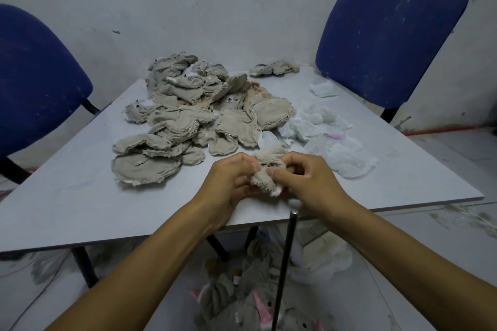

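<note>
Item: small beige plush skin (266,175), held just above the near part of the table (80,196).
Light, limp and fuzzy; likely to crumple rather than slip, and best taken at its frayed seam edges. Left hand (231,183) and right hand (306,180) both pinch it, thumbs on top, fingers curled under, forearms reaching in side by side. Pile of grey skins (188,115) lies beyond, apart.

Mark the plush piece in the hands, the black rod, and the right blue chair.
plush piece (262,180), head view, fuzzy lower part.
black rod (285,271), head view, mid-shaft.
right blue chair (390,35), head view, middle of backrest.
</note>
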`<state>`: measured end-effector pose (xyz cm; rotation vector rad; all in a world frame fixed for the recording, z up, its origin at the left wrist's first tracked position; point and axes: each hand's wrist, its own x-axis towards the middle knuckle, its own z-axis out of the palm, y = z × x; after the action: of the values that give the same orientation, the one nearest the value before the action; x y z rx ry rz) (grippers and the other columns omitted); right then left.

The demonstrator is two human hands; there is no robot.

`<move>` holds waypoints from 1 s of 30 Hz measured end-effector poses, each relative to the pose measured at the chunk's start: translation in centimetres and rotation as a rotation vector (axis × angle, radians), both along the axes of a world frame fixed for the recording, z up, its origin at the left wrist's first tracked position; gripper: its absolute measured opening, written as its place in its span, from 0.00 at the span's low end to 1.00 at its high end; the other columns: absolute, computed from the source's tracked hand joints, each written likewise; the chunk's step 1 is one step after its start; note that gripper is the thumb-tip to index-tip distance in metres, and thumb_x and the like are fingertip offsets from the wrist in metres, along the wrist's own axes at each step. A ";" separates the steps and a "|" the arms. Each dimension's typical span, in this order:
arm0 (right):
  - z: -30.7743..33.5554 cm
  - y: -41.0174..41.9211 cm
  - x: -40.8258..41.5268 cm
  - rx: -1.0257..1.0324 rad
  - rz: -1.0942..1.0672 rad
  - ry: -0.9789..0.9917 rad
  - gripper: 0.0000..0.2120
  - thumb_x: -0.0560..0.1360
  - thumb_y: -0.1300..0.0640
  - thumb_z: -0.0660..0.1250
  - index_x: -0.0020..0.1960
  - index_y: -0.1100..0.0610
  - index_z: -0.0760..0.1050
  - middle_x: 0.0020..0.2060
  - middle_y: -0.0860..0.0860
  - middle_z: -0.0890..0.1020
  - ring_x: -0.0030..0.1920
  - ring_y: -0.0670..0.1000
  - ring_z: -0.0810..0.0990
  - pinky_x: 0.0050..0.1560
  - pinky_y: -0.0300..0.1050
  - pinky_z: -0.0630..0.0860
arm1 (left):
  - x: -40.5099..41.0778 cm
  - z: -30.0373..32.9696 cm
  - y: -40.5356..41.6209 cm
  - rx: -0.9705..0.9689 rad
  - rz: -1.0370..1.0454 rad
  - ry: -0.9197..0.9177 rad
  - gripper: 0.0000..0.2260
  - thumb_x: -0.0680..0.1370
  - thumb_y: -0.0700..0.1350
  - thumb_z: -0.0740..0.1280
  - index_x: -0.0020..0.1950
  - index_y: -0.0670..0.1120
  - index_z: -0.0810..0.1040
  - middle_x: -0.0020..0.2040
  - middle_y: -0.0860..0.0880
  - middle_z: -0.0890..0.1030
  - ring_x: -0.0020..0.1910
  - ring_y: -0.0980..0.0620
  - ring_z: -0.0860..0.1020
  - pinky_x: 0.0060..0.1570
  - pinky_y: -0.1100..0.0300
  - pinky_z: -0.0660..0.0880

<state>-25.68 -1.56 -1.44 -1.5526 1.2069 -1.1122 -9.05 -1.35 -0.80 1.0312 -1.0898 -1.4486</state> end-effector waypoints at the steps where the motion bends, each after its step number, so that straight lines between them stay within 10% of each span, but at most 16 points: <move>1: 0.0 -0.1 0.1 0.008 -0.022 -0.002 0.10 0.72 0.54 0.75 0.37 0.58 0.78 0.27 0.48 0.74 0.29 0.48 0.71 0.30 0.41 0.66 | 0.1 -0.2 0.0 -0.025 -0.013 -0.019 0.14 0.76 0.32 0.63 0.35 0.45 0.78 0.33 0.47 0.79 0.33 0.52 0.79 0.34 0.63 0.78; 9: -0.1 -0.8 0.8 0.027 -0.159 -0.003 0.07 0.71 0.57 0.72 0.35 0.57 0.80 0.27 0.49 0.80 0.29 0.48 0.78 0.32 0.45 0.74 | 0.4 -0.4 0.7 -0.086 -0.072 -0.032 0.06 0.68 0.36 0.76 0.39 0.44 0.82 0.40 0.42 0.80 0.39 0.46 0.82 0.41 0.59 0.80; 19: 0.2 -0.8 0.2 0.186 0.190 -0.197 0.08 0.72 0.50 0.71 0.39 0.54 0.82 0.34 0.54 0.82 0.36 0.52 0.82 0.38 0.45 0.81 | 0.2 0.6 -0.1 0.094 0.074 -0.008 0.14 0.73 0.27 0.66 0.32 0.42 0.77 0.30 0.44 0.78 0.28 0.52 0.78 0.30 0.64 0.77; 30: -0.2 -0.1 0.9 -0.051 -0.091 0.000 0.13 0.68 0.48 0.72 0.36 0.58 0.77 0.29 0.56 0.79 0.35 0.60 0.84 0.39 0.56 0.79 | 0.6 0.6 0.1 0.117 -0.037 0.102 0.08 0.73 0.34 0.66 0.35 0.43 0.78 0.34 0.43 0.79 0.33 0.50 0.81 0.35 0.62 0.79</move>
<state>-24.80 -1.70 -1.67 -1.5492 1.2685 -1.2104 -8.41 -1.28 -0.17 1.0107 -0.9652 -1.5931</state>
